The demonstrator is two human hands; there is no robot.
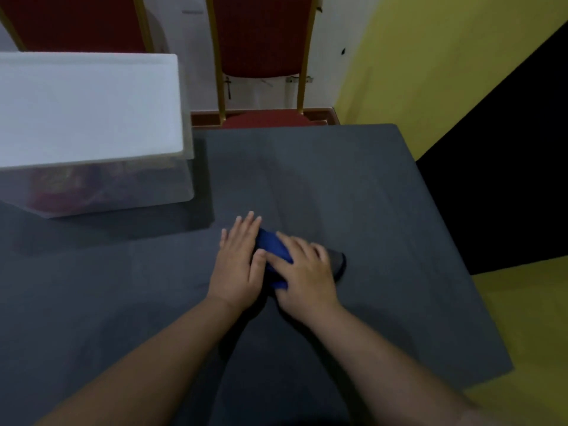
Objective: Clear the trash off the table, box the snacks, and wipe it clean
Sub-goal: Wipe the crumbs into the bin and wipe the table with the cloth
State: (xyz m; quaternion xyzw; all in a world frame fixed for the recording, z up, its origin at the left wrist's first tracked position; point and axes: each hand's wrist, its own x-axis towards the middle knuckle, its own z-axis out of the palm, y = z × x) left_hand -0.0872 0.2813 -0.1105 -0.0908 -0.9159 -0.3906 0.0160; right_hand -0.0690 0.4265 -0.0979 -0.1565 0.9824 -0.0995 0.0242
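A small blue cloth (274,250) lies on the dark grey table (353,192) near its middle. My left hand (238,262) rests flat beside the cloth's left edge, its thumb touching it. My right hand (302,269) presses down on the cloth from the right, fingers spread over it. Most of the cloth is hidden under both hands. A translucent plastic box (116,186) with a white lid (86,106) stands at the far left of the table, and red and yellow snack packets show dimly through its wall.
Two red chairs with gold frames (261,56) stand beyond the table's far edge. A yellow wall (430,56) and a black area (507,179) lie to the right. The table's right edge runs diagonally close to my right hand.
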